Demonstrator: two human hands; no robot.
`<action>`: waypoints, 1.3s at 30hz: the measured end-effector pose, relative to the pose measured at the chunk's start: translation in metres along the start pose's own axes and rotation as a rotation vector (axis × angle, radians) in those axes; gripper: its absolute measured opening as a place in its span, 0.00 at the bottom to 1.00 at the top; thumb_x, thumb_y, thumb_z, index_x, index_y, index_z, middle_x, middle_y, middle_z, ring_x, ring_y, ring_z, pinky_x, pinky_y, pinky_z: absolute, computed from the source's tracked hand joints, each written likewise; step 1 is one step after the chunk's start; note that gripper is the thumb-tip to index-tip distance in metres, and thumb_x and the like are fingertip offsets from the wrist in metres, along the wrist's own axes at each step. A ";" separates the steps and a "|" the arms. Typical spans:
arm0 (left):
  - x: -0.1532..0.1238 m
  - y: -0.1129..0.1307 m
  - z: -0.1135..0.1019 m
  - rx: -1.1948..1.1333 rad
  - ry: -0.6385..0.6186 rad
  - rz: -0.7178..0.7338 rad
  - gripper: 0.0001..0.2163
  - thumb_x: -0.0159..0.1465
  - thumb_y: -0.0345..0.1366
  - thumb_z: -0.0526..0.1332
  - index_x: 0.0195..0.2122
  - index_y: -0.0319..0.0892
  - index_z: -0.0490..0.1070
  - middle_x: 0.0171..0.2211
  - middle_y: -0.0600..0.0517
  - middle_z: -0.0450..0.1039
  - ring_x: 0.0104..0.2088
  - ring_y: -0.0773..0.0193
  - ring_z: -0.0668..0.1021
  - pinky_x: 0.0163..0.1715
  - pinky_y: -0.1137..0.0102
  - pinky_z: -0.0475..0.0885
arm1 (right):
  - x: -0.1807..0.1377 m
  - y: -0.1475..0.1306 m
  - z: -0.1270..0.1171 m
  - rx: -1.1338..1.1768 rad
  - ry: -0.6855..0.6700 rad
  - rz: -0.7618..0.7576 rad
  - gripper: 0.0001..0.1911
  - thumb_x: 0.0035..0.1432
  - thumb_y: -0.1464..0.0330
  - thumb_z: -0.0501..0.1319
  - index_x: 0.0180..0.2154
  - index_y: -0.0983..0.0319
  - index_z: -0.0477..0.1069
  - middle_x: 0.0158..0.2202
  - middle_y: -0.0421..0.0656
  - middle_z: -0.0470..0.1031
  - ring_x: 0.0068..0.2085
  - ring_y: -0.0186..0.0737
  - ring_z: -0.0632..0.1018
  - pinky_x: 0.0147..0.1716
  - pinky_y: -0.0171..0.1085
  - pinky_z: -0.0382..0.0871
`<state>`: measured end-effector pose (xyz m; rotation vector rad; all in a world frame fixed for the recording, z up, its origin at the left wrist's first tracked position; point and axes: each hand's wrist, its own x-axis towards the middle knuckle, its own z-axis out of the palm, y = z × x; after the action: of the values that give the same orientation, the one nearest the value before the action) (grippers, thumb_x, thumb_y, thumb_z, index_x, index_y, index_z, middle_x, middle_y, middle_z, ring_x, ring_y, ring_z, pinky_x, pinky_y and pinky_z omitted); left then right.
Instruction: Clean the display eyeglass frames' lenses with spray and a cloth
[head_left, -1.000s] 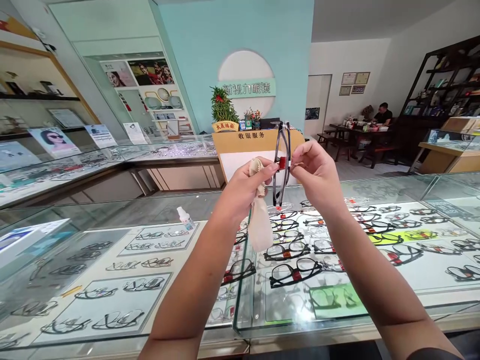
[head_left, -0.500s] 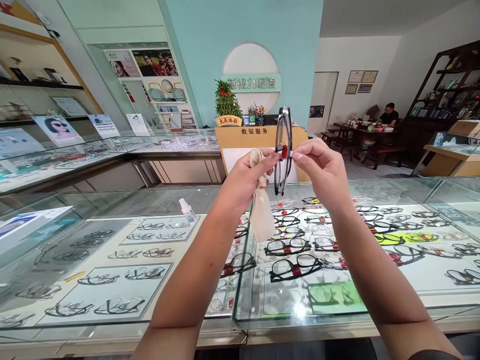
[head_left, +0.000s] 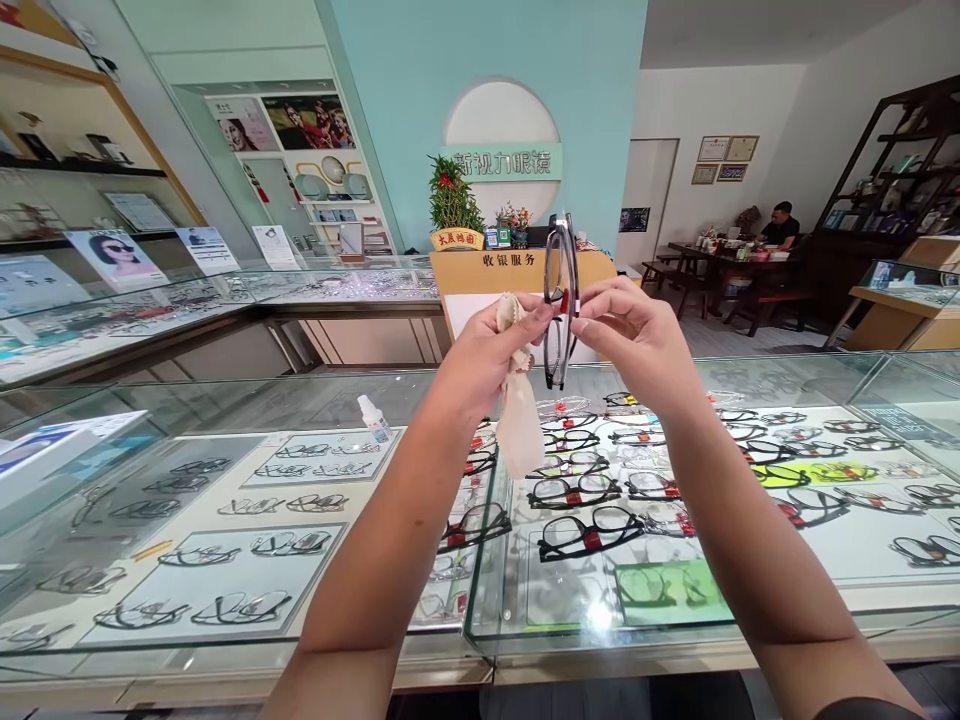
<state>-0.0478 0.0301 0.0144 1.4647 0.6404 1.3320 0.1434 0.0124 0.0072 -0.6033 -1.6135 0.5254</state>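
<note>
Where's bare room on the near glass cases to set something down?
Near-left case: bare between white box and spray bottle.
Near-right case: small patch between front black glasses, green card and near edge.
Crowded: rows of glasses farther back, on or under glass, can't tell; between left hand and right hand, raised eyeglasses.

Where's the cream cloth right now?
In the head view, just right of centre, the cream cloth hangs from the left hand, immediately left of the held-up glasses.
</note>
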 end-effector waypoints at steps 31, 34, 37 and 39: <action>0.004 0.001 -0.012 -0.146 -0.100 -0.096 0.20 0.51 0.47 0.81 0.34 0.40 0.77 0.26 0.55 0.71 0.21 0.72 0.68 0.20 0.73 0.60 | 0.006 0.007 -0.006 0.063 0.002 -0.069 0.27 0.60 0.39 0.68 0.34 0.56 0.72 0.42 0.43 0.77 0.47 0.46 0.84 0.56 0.50 0.79; 0.001 0.003 -0.013 -0.097 -0.135 -0.111 0.20 0.51 0.47 0.82 0.34 0.40 0.77 0.26 0.56 0.70 0.22 0.72 0.68 0.20 0.73 0.59 | 0.008 0.008 -0.013 0.174 0.031 0.008 0.33 0.59 0.32 0.62 0.33 0.56 0.74 0.42 0.43 0.79 0.45 0.46 0.85 0.56 0.51 0.80; -0.002 0.006 -0.015 -0.035 -0.178 -0.133 0.20 0.52 0.47 0.81 0.34 0.40 0.78 0.23 0.57 0.67 0.20 0.72 0.65 0.19 0.72 0.56 | 0.011 0.010 -0.021 0.258 0.052 0.086 0.38 0.58 0.28 0.56 0.30 0.55 0.75 0.42 0.45 0.80 0.43 0.47 0.87 0.54 0.53 0.82; -0.003 0.007 -0.015 -0.015 -0.203 -0.137 0.19 0.52 0.47 0.81 0.32 0.40 0.77 0.23 0.57 0.66 0.20 0.72 0.64 0.19 0.72 0.55 | 0.012 0.010 -0.024 0.258 0.059 0.140 0.41 0.58 0.26 0.52 0.29 0.55 0.75 0.42 0.47 0.81 0.43 0.48 0.87 0.53 0.55 0.83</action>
<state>-0.0646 0.0296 0.0174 1.4932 0.5853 1.0657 0.1668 0.0276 0.0129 -0.5348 -1.4259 0.7986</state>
